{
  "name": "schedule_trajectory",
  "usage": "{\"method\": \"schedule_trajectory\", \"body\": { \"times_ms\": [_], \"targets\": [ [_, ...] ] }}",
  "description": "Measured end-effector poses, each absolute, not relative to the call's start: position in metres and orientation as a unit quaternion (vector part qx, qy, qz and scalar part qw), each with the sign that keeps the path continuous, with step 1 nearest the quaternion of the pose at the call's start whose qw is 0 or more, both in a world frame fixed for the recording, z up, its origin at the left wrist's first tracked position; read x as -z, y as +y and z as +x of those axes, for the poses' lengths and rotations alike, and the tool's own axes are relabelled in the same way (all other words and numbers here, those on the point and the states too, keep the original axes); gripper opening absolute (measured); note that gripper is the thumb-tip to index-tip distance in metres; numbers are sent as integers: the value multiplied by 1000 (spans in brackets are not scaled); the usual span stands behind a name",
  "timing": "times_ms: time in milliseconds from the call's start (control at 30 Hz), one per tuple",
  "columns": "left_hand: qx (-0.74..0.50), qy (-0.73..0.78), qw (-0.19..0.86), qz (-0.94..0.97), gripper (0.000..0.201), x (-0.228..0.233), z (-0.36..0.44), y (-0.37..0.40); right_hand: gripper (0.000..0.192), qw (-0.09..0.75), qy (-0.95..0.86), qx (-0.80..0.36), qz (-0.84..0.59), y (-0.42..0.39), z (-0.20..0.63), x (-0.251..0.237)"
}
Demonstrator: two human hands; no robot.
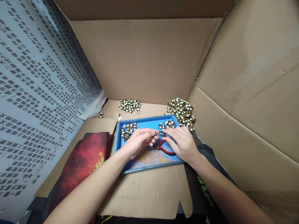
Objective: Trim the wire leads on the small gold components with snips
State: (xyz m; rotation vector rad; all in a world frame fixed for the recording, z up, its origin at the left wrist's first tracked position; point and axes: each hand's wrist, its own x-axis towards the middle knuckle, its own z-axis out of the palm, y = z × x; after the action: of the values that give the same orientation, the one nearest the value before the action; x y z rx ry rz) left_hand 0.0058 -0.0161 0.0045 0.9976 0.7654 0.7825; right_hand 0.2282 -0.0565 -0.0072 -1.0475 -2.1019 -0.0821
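Note:
My left hand (140, 140) pinches a small yellow and black wound component (155, 133) over a blue tray (149, 122). Beside it, my right hand (182, 143) grips red-handled cutters (164, 147) whose tip points at the component. Two small groups of the same components lie in the tray, one at the left (128, 130) and one at the back (166, 124). Fine cut wire bits (149, 157) cover the tray's near part.
Cardboard walls enclose the work spot on the back and right. A big pile of components (181, 112) lies behind the tray at the right, a smaller pile (130, 105) at the back. A printed sheet (35, 93) hangs at the left; a red mat (86, 155) lies near left.

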Motion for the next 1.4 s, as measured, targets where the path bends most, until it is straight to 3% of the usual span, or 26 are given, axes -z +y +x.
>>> {"method": "schedule_trajectory", "body": {
  "times_ms": [1400],
  "targets": [
    [-337, 382, 710, 485, 34, -7, 8, -19, 27, 409, -838, 84, -353, -57, 228, 10]
  ]
}}
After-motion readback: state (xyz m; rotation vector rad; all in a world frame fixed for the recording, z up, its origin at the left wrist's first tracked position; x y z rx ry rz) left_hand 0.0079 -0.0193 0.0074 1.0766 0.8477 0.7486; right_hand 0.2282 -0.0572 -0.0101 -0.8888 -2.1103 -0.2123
